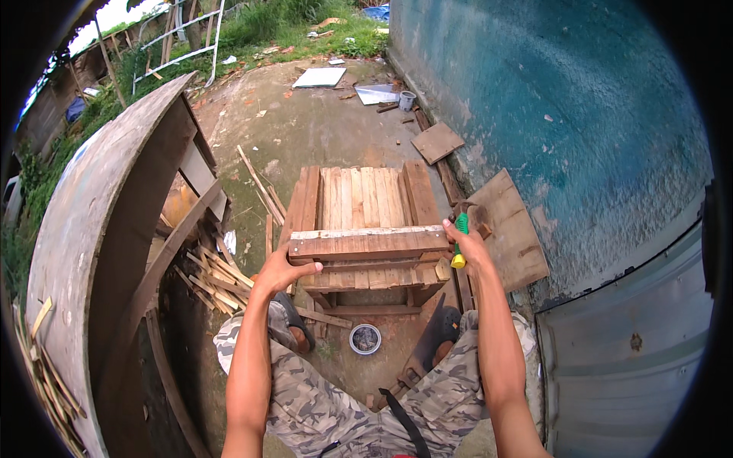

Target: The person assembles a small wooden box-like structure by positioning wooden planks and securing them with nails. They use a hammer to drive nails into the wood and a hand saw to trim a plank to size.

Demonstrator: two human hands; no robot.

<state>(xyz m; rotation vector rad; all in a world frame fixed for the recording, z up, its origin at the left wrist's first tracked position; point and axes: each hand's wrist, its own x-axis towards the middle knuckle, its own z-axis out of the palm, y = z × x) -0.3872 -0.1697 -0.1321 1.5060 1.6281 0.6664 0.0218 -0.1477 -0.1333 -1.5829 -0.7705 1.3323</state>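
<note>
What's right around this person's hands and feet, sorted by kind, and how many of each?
Wooden slat crate: 1
Hammer, green and yellow handle: 1
Hands: 2, left hand and right hand
Sandals: 2, one and another
Round tin: 1
Total: 7
</note>
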